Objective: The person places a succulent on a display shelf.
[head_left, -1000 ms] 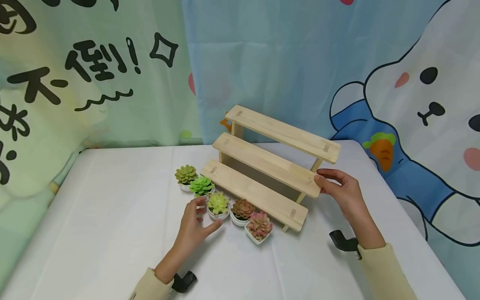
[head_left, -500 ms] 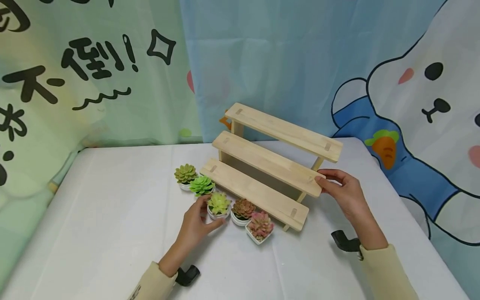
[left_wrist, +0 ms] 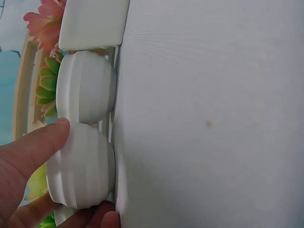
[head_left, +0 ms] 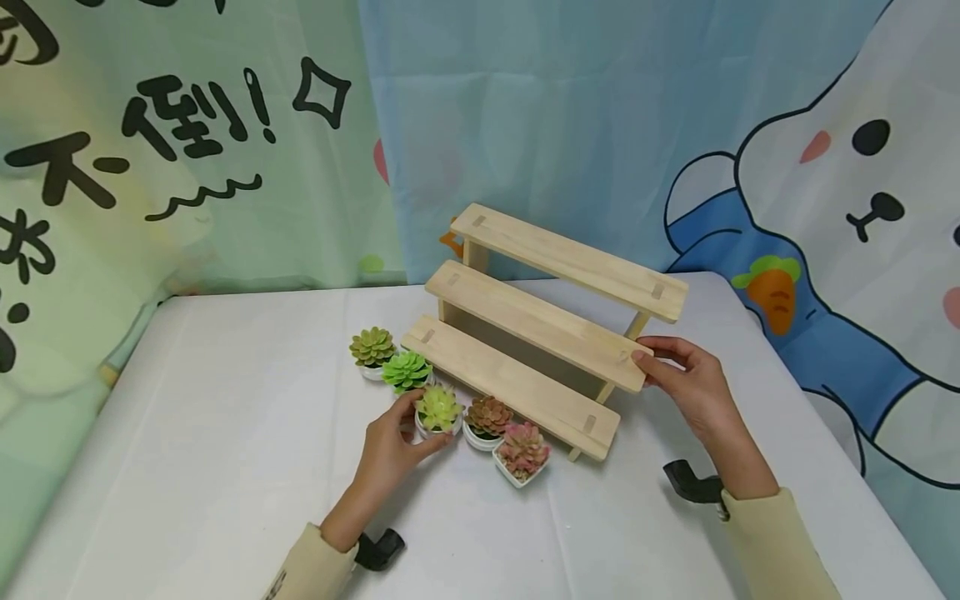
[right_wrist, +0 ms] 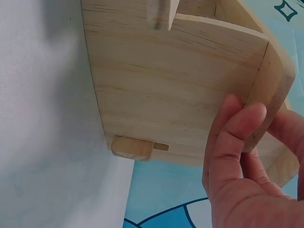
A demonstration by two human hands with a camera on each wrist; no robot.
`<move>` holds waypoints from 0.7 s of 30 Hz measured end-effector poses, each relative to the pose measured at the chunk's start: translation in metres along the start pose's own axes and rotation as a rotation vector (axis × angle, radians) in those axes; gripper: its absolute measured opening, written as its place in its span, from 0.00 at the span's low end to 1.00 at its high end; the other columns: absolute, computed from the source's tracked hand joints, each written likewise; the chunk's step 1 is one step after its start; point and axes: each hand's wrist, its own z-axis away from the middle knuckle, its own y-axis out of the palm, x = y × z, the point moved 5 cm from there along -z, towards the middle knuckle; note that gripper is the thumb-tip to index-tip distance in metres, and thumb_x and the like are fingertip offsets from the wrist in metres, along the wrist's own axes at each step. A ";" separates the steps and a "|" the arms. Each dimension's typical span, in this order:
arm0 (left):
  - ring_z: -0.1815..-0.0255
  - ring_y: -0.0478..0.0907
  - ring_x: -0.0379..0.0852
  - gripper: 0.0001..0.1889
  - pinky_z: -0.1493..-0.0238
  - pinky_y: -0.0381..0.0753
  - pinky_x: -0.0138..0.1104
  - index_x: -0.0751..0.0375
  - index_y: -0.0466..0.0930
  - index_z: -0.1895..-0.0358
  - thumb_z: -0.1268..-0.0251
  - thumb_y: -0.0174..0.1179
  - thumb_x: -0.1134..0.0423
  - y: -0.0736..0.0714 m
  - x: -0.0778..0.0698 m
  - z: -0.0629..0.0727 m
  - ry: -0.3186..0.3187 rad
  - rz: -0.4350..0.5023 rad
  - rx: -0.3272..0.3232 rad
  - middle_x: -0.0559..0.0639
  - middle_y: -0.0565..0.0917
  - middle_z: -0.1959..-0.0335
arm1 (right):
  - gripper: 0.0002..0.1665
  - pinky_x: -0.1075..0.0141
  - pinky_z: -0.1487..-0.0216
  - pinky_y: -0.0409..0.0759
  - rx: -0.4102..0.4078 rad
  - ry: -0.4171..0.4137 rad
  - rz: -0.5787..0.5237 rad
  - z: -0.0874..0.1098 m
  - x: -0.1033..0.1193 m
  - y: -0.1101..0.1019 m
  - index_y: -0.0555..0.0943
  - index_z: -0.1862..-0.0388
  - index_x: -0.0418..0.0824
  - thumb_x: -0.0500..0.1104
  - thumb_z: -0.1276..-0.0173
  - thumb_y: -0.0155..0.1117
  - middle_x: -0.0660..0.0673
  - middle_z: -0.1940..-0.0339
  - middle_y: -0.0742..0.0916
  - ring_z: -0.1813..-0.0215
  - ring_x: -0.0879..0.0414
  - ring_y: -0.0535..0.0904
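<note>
My left hand (head_left: 392,443) grips the small white pot of the yellow-green succulent (head_left: 438,408), thumb on its near side and fingers round the far side. In the left wrist view the thumb lies at the rim of that round pot (left_wrist: 83,166), which stands at the white cloth. My right hand (head_left: 692,385) pinches the right end of the middle board of a three-step wooden plant stand (head_left: 536,321). The right wrist view has thumb and fingers round the board's end (right_wrist: 270,90).
A dark green succulent (head_left: 372,347) and a bright green one (head_left: 406,370) stand left of the held pot. A brown-red succulent (head_left: 487,417) and a pink one in a square pot (head_left: 522,452) are to its right, before the stand. A printed curtain (head_left: 525,100) hangs behind the white-covered table (head_left: 225,467).
My left hand has moved in slightly and its fingers and thumb have come round the yellow-green succulent's pot. My right hand keeps its grip on the stand's middle board.
</note>
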 end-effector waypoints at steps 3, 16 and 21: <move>0.61 0.81 0.53 0.32 0.62 0.82 0.38 0.69 0.74 0.40 0.50 0.75 0.65 0.000 0.000 0.000 0.001 0.004 -0.001 0.60 0.82 0.59 | 0.24 0.73 0.63 0.82 0.001 -0.001 -0.030 -0.002 -0.005 -0.002 0.79 0.45 0.37 0.50 0.34 0.69 0.51 0.57 0.79 0.67 0.62 0.80; 0.59 0.82 0.56 0.33 0.62 0.84 0.37 0.71 0.74 0.41 0.54 0.76 0.70 -0.002 -0.003 0.006 0.026 0.081 -0.003 0.64 0.81 0.56 | 0.28 0.71 0.62 0.83 -0.013 -0.048 -0.085 -0.028 -0.055 -0.010 0.77 0.42 0.41 0.53 0.36 0.70 0.48 0.53 0.80 0.64 0.59 0.81; 0.59 0.82 0.55 0.33 0.62 0.84 0.36 0.70 0.74 0.41 0.54 0.76 0.70 -0.004 -0.007 0.010 0.031 0.091 -0.019 0.63 0.80 0.55 | 0.32 0.70 0.63 0.84 -0.030 -0.053 -0.088 -0.036 -0.068 -0.012 0.75 0.40 0.38 0.54 0.37 0.70 0.42 0.52 0.79 0.65 0.58 0.82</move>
